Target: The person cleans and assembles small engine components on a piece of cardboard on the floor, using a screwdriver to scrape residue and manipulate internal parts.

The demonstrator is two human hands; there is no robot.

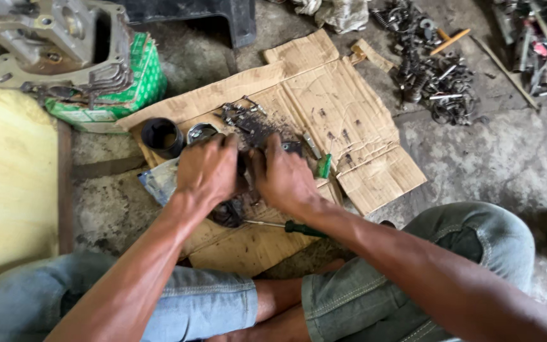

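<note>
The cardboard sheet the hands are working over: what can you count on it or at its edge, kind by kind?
Hands: 2, left hand and right hand
Black cylinder: 1
Round metal ring part: 1
Green-handled screwdriver: 1
Small green tool: 1
Total: 6
The small dark parts on the cardboard sheet are too jumbled to count.

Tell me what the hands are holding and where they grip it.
Left hand and right hand both close on a small dark greasy part; the exact hold is hidden.

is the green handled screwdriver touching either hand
Apart. The head view shows the screwdriver lying on the cardboard below the right hand, with a gap; the left hand is farther off.
</note>
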